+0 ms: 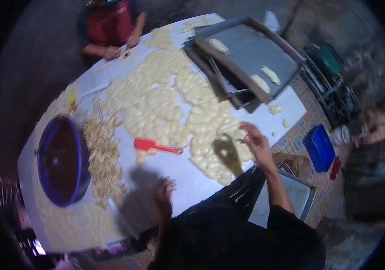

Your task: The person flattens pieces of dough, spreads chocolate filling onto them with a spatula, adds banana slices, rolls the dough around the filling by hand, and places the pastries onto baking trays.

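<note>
My right hand is at the right end of a wide spread of pale dough pieces, its fingers closed around one small round dough piece. Close to my body, over the white tabletop, my left hand is blurred, and its fingers are too smeared to read. A red spatula lies between the left hand and the dough spread. To the left, a heap of thin tan sticks or strips sits beside a large round tub with a blue-purple rim and a dark brown filling.
Stacked metal trays stand at the far right, with a few shaped dough pieces on top. Across the table, another person's hands work at its edge. A blue crate and another tray are low at the right.
</note>
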